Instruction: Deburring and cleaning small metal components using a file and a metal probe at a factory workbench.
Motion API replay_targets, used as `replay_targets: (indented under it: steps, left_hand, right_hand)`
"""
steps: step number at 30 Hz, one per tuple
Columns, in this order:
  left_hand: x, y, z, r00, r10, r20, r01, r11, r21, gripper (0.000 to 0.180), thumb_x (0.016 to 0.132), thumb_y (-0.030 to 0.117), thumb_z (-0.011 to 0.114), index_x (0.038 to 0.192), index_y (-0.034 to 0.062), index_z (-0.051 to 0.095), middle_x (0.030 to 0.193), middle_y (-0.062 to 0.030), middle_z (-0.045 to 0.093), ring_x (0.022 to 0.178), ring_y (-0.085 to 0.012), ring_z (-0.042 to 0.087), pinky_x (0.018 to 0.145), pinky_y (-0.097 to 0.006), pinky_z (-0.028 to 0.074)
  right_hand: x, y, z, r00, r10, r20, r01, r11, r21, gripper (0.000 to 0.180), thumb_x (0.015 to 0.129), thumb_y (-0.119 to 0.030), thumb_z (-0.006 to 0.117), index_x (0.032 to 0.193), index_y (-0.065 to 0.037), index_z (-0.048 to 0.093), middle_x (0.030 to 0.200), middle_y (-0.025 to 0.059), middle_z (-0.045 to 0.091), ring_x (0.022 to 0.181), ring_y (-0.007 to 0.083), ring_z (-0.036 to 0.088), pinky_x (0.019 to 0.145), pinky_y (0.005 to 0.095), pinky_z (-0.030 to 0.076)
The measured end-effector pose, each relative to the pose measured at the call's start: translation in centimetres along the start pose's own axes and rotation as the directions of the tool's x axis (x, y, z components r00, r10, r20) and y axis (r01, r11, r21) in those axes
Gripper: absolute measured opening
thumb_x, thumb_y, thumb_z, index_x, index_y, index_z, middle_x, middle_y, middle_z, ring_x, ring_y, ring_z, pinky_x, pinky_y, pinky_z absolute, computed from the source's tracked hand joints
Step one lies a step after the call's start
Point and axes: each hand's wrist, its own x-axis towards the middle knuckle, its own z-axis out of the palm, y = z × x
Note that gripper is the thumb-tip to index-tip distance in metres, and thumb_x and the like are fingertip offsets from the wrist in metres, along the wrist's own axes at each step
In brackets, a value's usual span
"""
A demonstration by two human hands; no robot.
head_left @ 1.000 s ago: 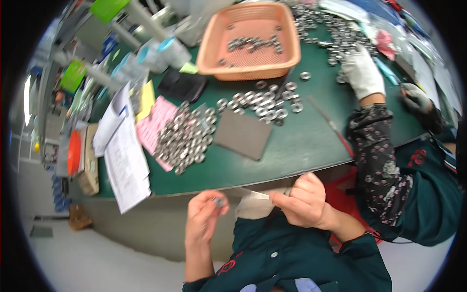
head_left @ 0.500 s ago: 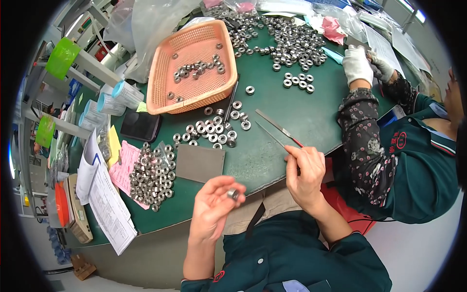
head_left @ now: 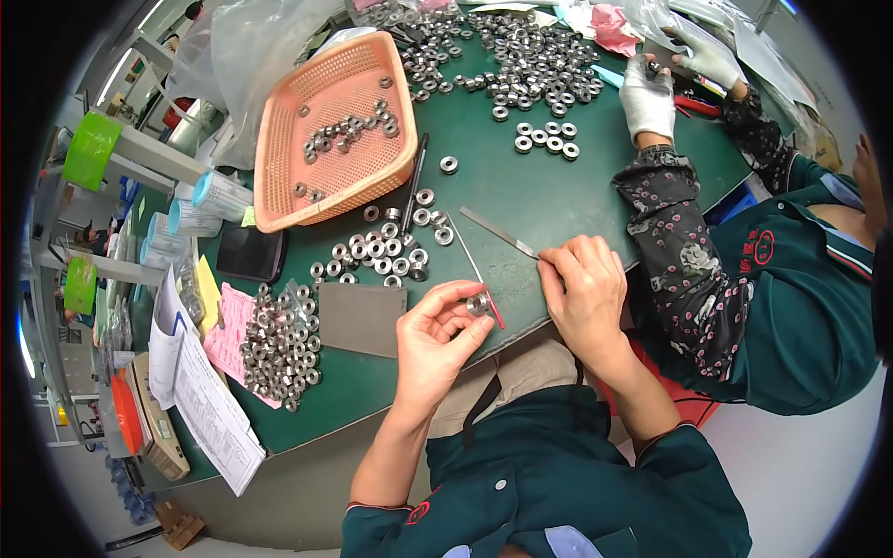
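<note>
Here the left hand [head_left: 435,337] pinches a small metal ring [head_left: 479,304] between thumb and fingertips, holding it just above the near edge of the green table [head_left: 521,200], while the right hand [head_left: 584,288] is closed around the handle end of a slim flat metal file [head_left: 498,232] whose blade points far and left over the table. File and ring are near each other but apart, so no stroke on the ring is under way at this instant. Judging from how the parts lie, the work looks to be somewhere in the middle: a loose cluster of rings [head_left: 383,253] sits just beyond the hands, a denser heap [head_left: 279,344] lies to the left beside a grey pad [head_left: 361,319], and only a thin scatter rests in the orange basket [head_left: 279,177] farther off. Which of these piles is finished cannot be told. At the far right a co-worker's gloved hand [head_left: 647,98] rests by a broad spread of rings [head_left: 530,60], many of them apparently waiting to be handled.
</note>
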Motion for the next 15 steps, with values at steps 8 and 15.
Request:
replay_targets:
  steps: [8, 15]
  left_hand:
    - [0.6, 0.6, 0.4, 0.987, -0.163, 0.006, 0.163, 0.979, -0.121, 0.026, 0.079, -0.004, 0.06, 0.105, -0.0045, 0.057, 0.088, -0.0044, 0.06, 0.072, -0.0069, 0.054, 0.067, -0.019, 0.046]
    - [1.5, 0.4, 0.6, 0.983, -0.163, 0.09, 0.184, 0.914, -0.361, 0.028, 0.086, 0.01, 0.057, 0.11, -0.0024, 0.049, 0.086, -0.0085, 0.06, 0.069, -0.0111, 0.055, 0.061, -0.021, 0.043]
  right_hand:
    - [1.0, 0.2, -1.7, 0.998, 0.063, 0.01, -0.064, 0.982, 0.179, 0.009, 0.067, -0.002, 0.061, 0.072, -0.003, 0.053, 0.066, 0.0073, 0.051, 0.064, 0.0233, 0.052, 0.056, 0.0342, 0.043]
    - [-1.6, -1.9, -3.8, 0.947, 0.223, 0.231, -0.319, 0.743, 0.588, 0.006, 0.082, 0.002, 0.05, 0.088, 0.003, 0.05, 0.05, 0.0057, 0.044, 0.04, 0.0151, 0.044, 0.041, 0.0273, 0.035]
